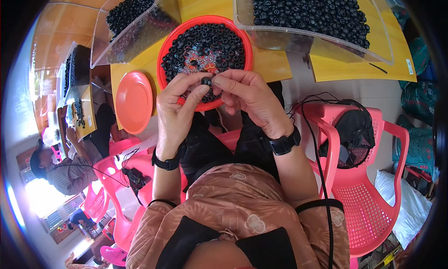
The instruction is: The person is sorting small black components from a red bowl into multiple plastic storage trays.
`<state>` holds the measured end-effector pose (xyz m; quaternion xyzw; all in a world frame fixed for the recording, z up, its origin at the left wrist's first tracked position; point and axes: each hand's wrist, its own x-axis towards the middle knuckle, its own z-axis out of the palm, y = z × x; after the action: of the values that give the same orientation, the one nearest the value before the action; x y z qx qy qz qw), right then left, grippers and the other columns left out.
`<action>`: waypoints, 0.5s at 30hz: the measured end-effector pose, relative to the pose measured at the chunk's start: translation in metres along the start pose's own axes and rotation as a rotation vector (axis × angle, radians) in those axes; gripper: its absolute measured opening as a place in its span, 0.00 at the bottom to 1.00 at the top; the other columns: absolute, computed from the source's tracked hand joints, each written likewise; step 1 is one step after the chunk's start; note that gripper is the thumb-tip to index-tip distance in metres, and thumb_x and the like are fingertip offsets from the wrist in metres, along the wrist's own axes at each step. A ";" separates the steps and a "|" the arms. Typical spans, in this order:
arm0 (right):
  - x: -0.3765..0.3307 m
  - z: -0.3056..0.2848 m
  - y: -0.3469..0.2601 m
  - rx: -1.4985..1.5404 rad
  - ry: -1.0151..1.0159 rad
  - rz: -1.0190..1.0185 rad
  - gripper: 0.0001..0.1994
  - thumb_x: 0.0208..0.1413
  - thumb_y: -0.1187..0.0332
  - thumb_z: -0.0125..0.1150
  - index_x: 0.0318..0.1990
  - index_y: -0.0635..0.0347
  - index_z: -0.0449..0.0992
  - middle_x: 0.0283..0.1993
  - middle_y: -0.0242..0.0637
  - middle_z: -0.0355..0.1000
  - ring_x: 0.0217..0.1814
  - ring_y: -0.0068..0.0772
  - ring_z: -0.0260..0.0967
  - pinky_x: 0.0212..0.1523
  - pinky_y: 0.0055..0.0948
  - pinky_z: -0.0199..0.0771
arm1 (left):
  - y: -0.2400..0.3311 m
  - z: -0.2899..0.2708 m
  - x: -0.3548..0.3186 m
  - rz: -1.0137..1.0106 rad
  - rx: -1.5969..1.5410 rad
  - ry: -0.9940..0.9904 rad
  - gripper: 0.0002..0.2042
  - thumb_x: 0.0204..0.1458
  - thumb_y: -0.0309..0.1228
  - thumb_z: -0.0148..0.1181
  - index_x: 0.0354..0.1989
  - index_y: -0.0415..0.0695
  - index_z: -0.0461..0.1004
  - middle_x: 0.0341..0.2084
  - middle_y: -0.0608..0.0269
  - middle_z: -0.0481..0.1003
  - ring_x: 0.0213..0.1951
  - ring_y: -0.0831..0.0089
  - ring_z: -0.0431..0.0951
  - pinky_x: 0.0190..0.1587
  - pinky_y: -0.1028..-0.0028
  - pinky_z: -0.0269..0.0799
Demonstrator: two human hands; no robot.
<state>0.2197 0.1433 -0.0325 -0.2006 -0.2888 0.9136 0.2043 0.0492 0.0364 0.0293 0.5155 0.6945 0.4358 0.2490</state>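
Note:
A small black round piece with a hole (206, 81) is pinched between the thumb and finger of my left hand (179, 103), above the near part of a red basin (249, 54). My right hand (249, 98) meets it from the other side, thumb and forefinger pressed together at the piece. Whatever those right fingertips hold is too small to make out. Inside the basin, many similar black pieces (228, 40) lie round a patch of small clear bits (205, 60). Both wrists wear black bands.
Clear bins of black pieces stand at the far left (123, 47) and far right (280, 39) on yellow tabletops (268, 63). An orange-red plate (134, 103) lies left of the basin. A pink chair (361, 199) holds a black bag (352, 136). Another person (77, 173) sits at left.

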 end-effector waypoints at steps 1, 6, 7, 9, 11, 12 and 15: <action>0.000 0.001 0.000 0.001 0.000 0.000 0.11 0.75 0.60 0.68 0.48 0.58 0.86 0.38 0.23 0.79 0.32 0.11 0.68 0.31 0.19 0.72 | 0.001 0.000 0.000 0.004 -0.006 0.002 0.12 0.65 0.23 0.70 0.56 0.39 0.87 0.36 0.65 0.79 0.39 0.78 0.77 0.48 0.75 0.73; -0.002 0.002 -0.002 0.023 0.008 0.012 0.09 0.73 0.62 0.69 0.48 0.59 0.86 0.38 0.24 0.79 0.31 0.11 0.67 0.31 0.20 0.71 | 0.004 0.000 0.000 0.010 0.028 -0.015 0.12 0.65 0.23 0.70 0.55 0.38 0.87 0.36 0.64 0.80 0.40 0.77 0.78 0.48 0.75 0.74; -0.001 0.002 -0.002 0.023 0.009 0.012 0.09 0.73 0.62 0.69 0.48 0.59 0.86 0.38 0.24 0.79 0.31 0.11 0.67 0.31 0.20 0.71 | 0.004 0.000 0.000 0.018 0.043 -0.016 0.12 0.65 0.23 0.70 0.55 0.38 0.87 0.37 0.64 0.80 0.40 0.77 0.78 0.48 0.75 0.74; -0.001 0.001 -0.001 0.043 0.007 0.011 0.08 0.73 0.64 0.69 0.47 0.60 0.85 0.37 0.24 0.78 0.30 0.12 0.67 0.31 0.20 0.71 | 0.004 0.001 0.000 0.012 0.035 -0.020 0.12 0.65 0.23 0.70 0.55 0.38 0.87 0.37 0.63 0.81 0.40 0.77 0.78 0.48 0.75 0.74; -0.001 0.001 0.001 0.054 -0.001 -0.003 0.08 0.73 0.65 0.68 0.47 0.60 0.85 0.36 0.24 0.77 0.30 0.12 0.66 0.31 0.21 0.71 | 0.004 0.001 0.000 0.007 0.028 -0.024 0.12 0.65 0.23 0.70 0.55 0.38 0.87 0.37 0.63 0.81 0.40 0.76 0.78 0.48 0.75 0.74; 0.000 0.002 0.002 0.065 -0.010 -0.016 0.08 0.73 0.65 0.67 0.47 0.60 0.85 0.35 0.24 0.76 0.30 0.12 0.65 0.31 0.21 0.71 | 0.005 0.002 0.000 0.003 0.019 -0.024 0.12 0.65 0.23 0.70 0.55 0.39 0.87 0.37 0.63 0.81 0.40 0.76 0.78 0.48 0.75 0.74; 0.000 0.005 0.003 0.060 0.008 -0.023 0.08 0.73 0.65 0.65 0.46 0.59 0.84 0.33 0.21 0.73 0.29 0.11 0.63 0.32 0.21 0.70 | 0.005 0.005 0.000 -0.004 0.011 -0.026 0.11 0.65 0.23 0.69 0.55 0.39 0.87 0.37 0.62 0.81 0.41 0.75 0.79 0.48 0.75 0.74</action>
<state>0.2170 0.1388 -0.0308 -0.1946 -0.2629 0.9186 0.2216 0.0552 0.0382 0.0311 0.5209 0.6947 0.4249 0.2560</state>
